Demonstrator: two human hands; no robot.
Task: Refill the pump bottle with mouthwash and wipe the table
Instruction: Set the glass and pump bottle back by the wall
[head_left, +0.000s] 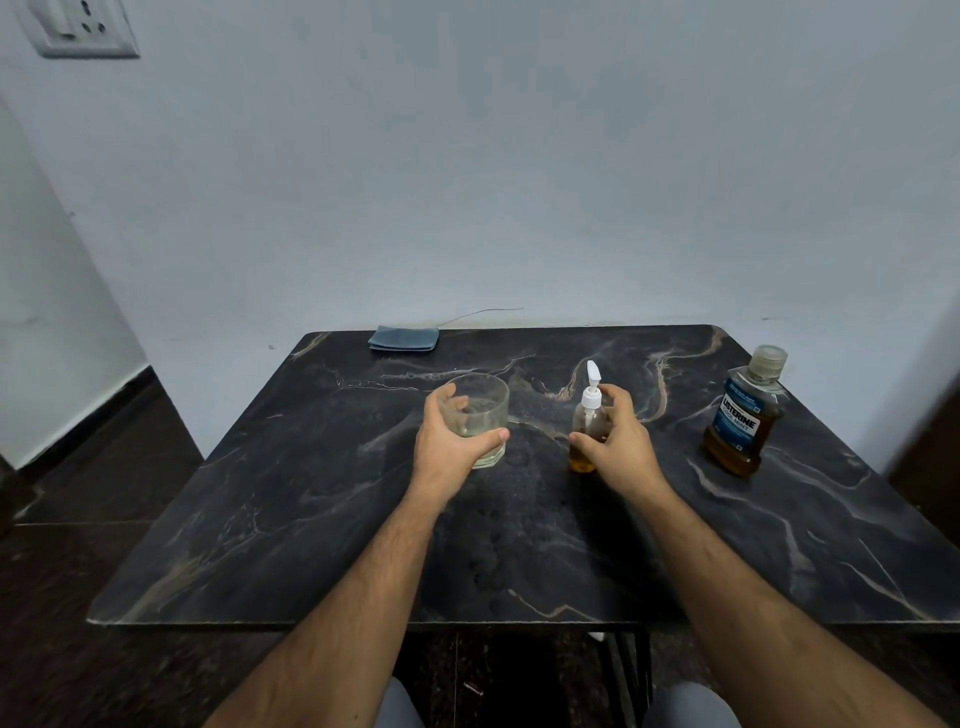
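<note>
Here, on the dark marble table (291, 519), the left hand (449, 441) grips a clear glass (480, 410); the right hand (615, 441) wraps the upright pump bottle (589, 415); the capped mouthwash bottle (745, 415) stands well apart, far right.

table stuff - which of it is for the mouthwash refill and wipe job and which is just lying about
For the job:
pump bottle, gripped by the right hand
mouthwash bottle, cap on
folded blue cloth, likely for wiping
table

Lying about or unclear:
glass, held by the left hand
wall socket
</note>
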